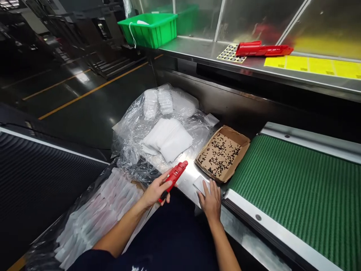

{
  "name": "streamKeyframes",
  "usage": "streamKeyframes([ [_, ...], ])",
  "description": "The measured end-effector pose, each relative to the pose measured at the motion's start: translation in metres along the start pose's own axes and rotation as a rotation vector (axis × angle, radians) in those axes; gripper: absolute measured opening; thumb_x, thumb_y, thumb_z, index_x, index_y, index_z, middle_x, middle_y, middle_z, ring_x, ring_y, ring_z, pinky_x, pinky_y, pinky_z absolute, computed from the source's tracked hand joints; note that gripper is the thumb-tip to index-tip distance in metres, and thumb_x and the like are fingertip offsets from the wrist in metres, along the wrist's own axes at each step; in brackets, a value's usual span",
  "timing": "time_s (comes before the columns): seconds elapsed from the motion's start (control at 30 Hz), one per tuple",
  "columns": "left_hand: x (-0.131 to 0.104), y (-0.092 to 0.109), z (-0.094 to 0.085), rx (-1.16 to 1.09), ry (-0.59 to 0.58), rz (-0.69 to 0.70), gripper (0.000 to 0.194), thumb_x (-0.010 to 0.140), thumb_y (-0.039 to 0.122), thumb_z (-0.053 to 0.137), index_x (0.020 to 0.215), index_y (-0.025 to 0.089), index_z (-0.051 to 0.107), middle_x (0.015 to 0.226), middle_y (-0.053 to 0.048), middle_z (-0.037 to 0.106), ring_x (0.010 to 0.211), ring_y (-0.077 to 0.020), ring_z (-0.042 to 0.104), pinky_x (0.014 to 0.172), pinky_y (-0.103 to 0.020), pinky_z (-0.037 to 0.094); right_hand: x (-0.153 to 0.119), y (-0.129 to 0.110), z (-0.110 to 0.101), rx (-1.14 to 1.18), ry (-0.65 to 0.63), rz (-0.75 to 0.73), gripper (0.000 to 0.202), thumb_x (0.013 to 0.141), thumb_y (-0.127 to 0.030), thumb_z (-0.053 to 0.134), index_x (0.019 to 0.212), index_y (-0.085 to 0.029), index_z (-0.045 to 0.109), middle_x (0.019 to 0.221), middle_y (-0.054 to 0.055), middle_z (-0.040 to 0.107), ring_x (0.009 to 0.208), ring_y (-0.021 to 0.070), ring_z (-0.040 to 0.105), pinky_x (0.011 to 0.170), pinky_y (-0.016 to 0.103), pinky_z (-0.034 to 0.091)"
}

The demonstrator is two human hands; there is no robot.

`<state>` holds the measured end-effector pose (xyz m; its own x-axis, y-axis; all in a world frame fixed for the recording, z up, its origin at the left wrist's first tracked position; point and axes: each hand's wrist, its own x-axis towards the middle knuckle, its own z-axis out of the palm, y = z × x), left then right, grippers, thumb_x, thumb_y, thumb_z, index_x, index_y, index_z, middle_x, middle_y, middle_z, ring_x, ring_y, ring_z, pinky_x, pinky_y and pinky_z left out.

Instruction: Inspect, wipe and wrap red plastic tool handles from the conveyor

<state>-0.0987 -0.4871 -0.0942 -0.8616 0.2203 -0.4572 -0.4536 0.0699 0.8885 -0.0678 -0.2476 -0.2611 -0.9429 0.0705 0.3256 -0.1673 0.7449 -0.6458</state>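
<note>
My left hand [156, 193] is closed around a red plastic tool-like part [175, 175], its narrow end pointing up and to the right. On the metal table [188, 184], my right hand [212, 201] lies with fingers stretched out over the edge of a small flat whitish piece [199, 183]; its underside is hidden. Just beyond that hand sits a shallow cardboard box [205, 150] with many tiny black parts [222, 154] scattered inside. A fanned stack of thin white pouches [172, 139] rests on clear plastic wrapping ahead of my left hand.
At right runs a green ribbed conveyor belt [296, 188] with metal side rails. The shelf [197, 47] above bears a green bin [160, 32], red parts [262, 49], round stickers [229, 54] and yellow labels [313, 66]. Wrapped red parts [98, 214] lie at lower left.
</note>
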Motion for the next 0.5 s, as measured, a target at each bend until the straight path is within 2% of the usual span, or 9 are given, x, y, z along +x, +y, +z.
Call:
streamKeyframes([
  [0.07, 0.004, -0.007, 0.009, 0.403, 0.12, 0.152, 0.063, 0.09, 0.042, 0.053, 0.149, 0.023, 0.039, 0.111, -0.013, 0.068, 0.068, -0.0216, 0.068, 0.054, -0.028, 0.054, -0.008, -0.021, -0.008, 0.113, -0.018, 0.096, 0.056, 0.095, -0.054, 0.05, 0.134, -0.015, 0.058, 0.139, 0.022, 0.054, 0.133, 0.0381, 0.047, 0.108, 0.062, 0.036],
  [0.1, 0.006, -0.011, 0.016, 0.596, 0.151, 0.245, 0.06, 0.091, 0.04, 0.05, 0.147, 0.021, 0.043, 0.112, -0.014, 0.068, 0.08, -0.0258, 0.07, 0.065, -0.034, 0.057, -0.011, -0.035, -0.013, 0.268, -0.052, 0.187, 0.061, 0.093, -0.057, 0.052, 0.139, -0.016, 0.053, 0.14, 0.021, 0.054, 0.132, 0.0362, 0.049, 0.107, 0.059, 0.04],
  [0.17, 0.006, -0.016, 0.032, 0.865, 0.12, 0.393, 0.057, 0.092, 0.037, 0.043, 0.146, 0.017, 0.045, 0.114, -0.016, 0.068, 0.097, -0.0317, 0.068, 0.081, -0.044, 0.056, -0.01, -0.063, -0.023, 0.771, -0.159, 0.466, 0.072, 0.087, -0.06, 0.06, 0.146, -0.022, 0.043, 0.139, 0.018, 0.057, 0.128, 0.0318, 0.054, 0.102, 0.052, 0.047],
  [0.23, 0.001, -0.022, 0.045, 0.953, 0.006, 0.474, 0.059, 0.092, 0.038, 0.041, 0.146, 0.014, 0.045, 0.12, -0.019, 0.067, 0.104, -0.0339, 0.067, 0.084, -0.047, 0.055, -0.002, -0.089, -0.032, 1.228, -0.219, 0.758, 0.082, 0.079, -0.059, 0.072, 0.147, -0.026, 0.041, 0.132, 0.014, 0.062, 0.123, 0.0282, 0.059, 0.098, 0.046, 0.052],
  [0.27, -0.003, -0.024, 0.05, 0.944, -0.062, 0.508, 0.06, 0.091, 0.041, 0.043, 0.145, 0.014, 0.046, 0.125, -0.019, 0.064, 0.107, -0.0339, 0.066, 0.085, -0.046, 0.055, 0.004, -0.099, -0.035, 1.349, -0.204, 0.868, 0.083, 0.075, -0.056, 0.077, 0.144, -0.026, 0.043, 0.123, 0.011, 0.067, 0.116, 0.0257, 0.063, 0.095, 0.041, 0.054],
  [0.33, -0.007, -0.027, 0.048, 0.862, -0.166, 0.557, 0.062, 0.087, 0.048, 0.052, 0.14, 0.016, 0.053, 0.133, -0.018, 0.06, 0.114, -0.0326, 0.063, 0.086, -0.043, 0.053, 0.016, -0.112, -0.041, 1.439, -0.137, 1.031, 0.078, 0.068, -0.049, 0.085, 0.135, -0.024, 0.053, 0.1, 0.004, 0.073, 0.095, 0.0193, 0.07, 0.086, 0.033, 0.057],
  [0.37, -0.006, -0.028, 0.043, 0.813, -0.142, 0.538, 0.06, 0.085, 0.051, 0.055, 0.135, 0.017, 0.058, 0.13, -0.017, 0.062, 0.113, -0.0314, 0.064, 0.085, -0.042, 0.053, 0.021, -0.116, -0.043, 1.456, -0.115, 1.088, 0.074, 0.065, -0.046, 0.087, 0.129, -0.023, 0.057, 0.089, 0.001, 0.073, 0.083, 0.0165, 0.07, 0.081, 0.03, 0.058],
  [0.43, 0.007, -0.027, 0.022, 0.736, 0.093, 0.393, 0.054, 0.085, 0.054, 0.054, 0.124, 0.02, 0.066, 0.118, -0.014, 0.068, 0.105, -0.0286, 0.067, 0.085, -0.04, 0.052, 0.027, -0.119, -0.046, 1.483, -0.117, 1.166, 0.07, 0.06, -0.042, 0.091, 0.12, -0.021, 0.061, 0.079, -0.002, 0.072, 0.067, 0.0138, 0.067, 0.071, 0.028, 0.059],
  [0.5, 0.035, -0.023, -0.004, 0.709, 0.463, 0.172, 0.046, 0.091, 0.053, 0.045, 0.113, 0.021, 0.071, 0.107, -0.012, 0.071, 0.097, -0.0264, 0.068, 0.088, -0.041, 0.051, 0.029, -0.119, -0.05, 1.487, -0.139, 1.215, 0.07, 0.056, -0.04, 0.093, 0.115, -0.021, 0.062, 0.08, -0.001, 0.073, 0.063, 0.0145, 0.067, 0.067, 0.03, 0.061],
])
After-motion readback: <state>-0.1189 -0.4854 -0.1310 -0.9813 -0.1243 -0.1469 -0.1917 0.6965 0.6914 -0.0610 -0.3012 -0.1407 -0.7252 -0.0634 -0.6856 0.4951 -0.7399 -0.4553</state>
